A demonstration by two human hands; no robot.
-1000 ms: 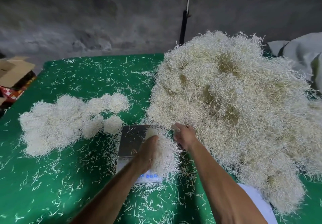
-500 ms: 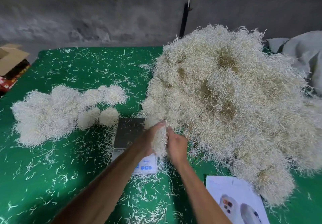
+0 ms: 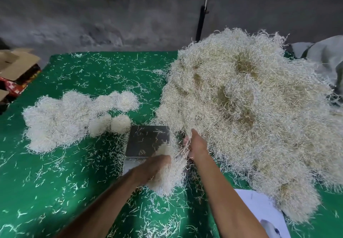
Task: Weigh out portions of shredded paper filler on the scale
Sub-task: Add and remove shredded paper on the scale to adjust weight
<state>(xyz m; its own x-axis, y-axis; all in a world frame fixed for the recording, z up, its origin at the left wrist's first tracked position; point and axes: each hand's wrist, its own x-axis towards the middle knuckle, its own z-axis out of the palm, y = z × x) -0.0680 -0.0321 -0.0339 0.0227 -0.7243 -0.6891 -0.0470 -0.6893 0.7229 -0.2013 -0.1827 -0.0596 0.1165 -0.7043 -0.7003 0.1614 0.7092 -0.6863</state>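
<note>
1. Cream-white shredded paper is everywhere, folks, and a loose clump of cream shredded paper filler (image 3: 168, 174) is sitting in the left hand (image 3: 152, 170), whose fingers are curling round it from the left side, gripping it.
2. That clump is hanging over the near right corner of the square silver-topped scale (image 3: 147, 141), covering the scale's front edge, so the display is not showing.
3. Just beyond the left fingertips, the steel platform is lying mostly bare, carrying only a few stray strands.
4. Over to the right hand (image 3: 196, 146): it is reaching forward, thumb pointing away, with its fingers buried in strands at the foot of the big heap of cream shredded paper (image 3: 250, 111). Whether those fingers are pinching strands or just lying among them, I cannot tell.
5. The heap is rising ahead of and to the right of the right fingers, spreading well out toward the near right.
6. Thin strands are stretching between the two hands, linking the clump to the heap's edge.
7. Left of the left fingers, well apart, a cluster of small rounded white paper portions (image 3: 74, 119) is lying on the green cloth-covered table (image 3: 46, 182), the nearest ball sitting just beside the scale's far left corner.
8. Loose shreds are speckling the green cloth all around.
9. Near the right forearm, a white printed sheet (image 3: 259, 210) is poking out from under the heap.
10. Off the table's far left edge, a brown cardboard box (image 3: 16, 63) is standing with its flaps up.
</note>
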